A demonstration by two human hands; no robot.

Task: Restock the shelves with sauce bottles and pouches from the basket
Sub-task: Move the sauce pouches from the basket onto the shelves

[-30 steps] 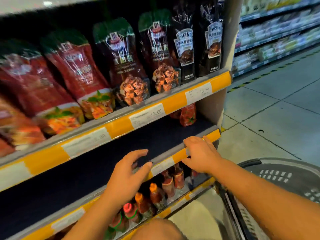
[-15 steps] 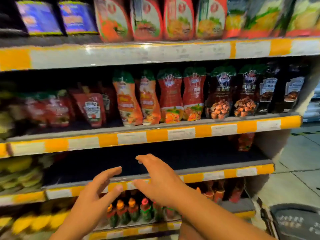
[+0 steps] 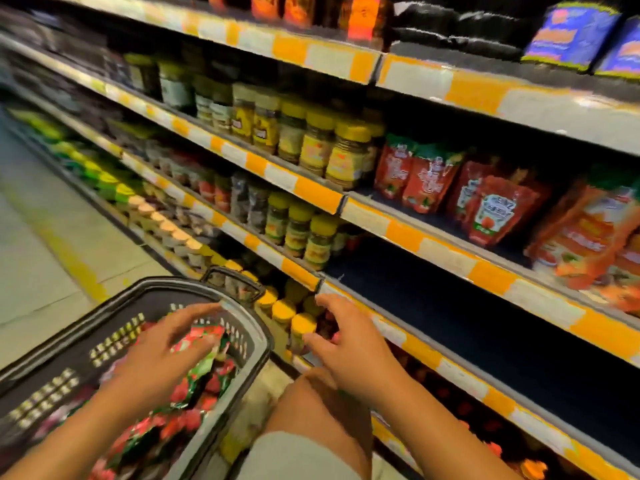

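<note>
My left hand (image 3: pixel 162 351) hangs over the basket (image 3: pixel 256 341), fingers spread, holding nothing, directly above the red-green pouches (image 3: pixel 201 362) piled against the far rim. Right hand (image 3: pixel 349 344) is open too, out past the basket rim in front of the yellow-lidded jars (image 3: pixel 301 327), empty. Pouches lie below and slightly ahead of the left fingertips; long axis unclear, they're jumbled. Left is nearer, I judge it grabs first. Target: bare dark shelf (image 3: pixel 485 327) to the right.

Your basket (image 3: pixel 256 344) sits on the floor to your left, pouches (image 3: pixel 194 382) in it. The shelves (image 3: pixel 446 258) run along your right; jars (image 3: pixel 346 154) stand left of shelved pouches (image 3: pixel 491 209).
</note>
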